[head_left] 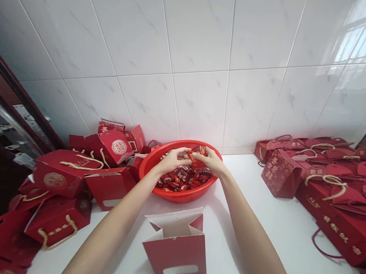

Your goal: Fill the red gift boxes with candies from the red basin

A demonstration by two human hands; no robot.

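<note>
Over a red plastic basket (176, 196) full of small wrapped candies (180, 178), both of my hands come close together. My right hand (212, 161) is closed on red wrapped candy (197, 158), pinching it between thumb and fingers. From the other side, my left hand (172, 161) is closed, its fingertips at the same wrappers; how many pieces they hold is too small to tell. In front of the basket, between my forearms, a red paper gift box (175, 258) stands upright with its top open and its pale inside showing.
Red gift boxes with cream rope handles (64, 172) are heaped at the left. More closed red boxes (329, 204) stand in rows at the right. A white tiled wall (200, 99) rises behind the white tabletop (235, 195). A dark door frame (11, 88) borders the far left.
</note>
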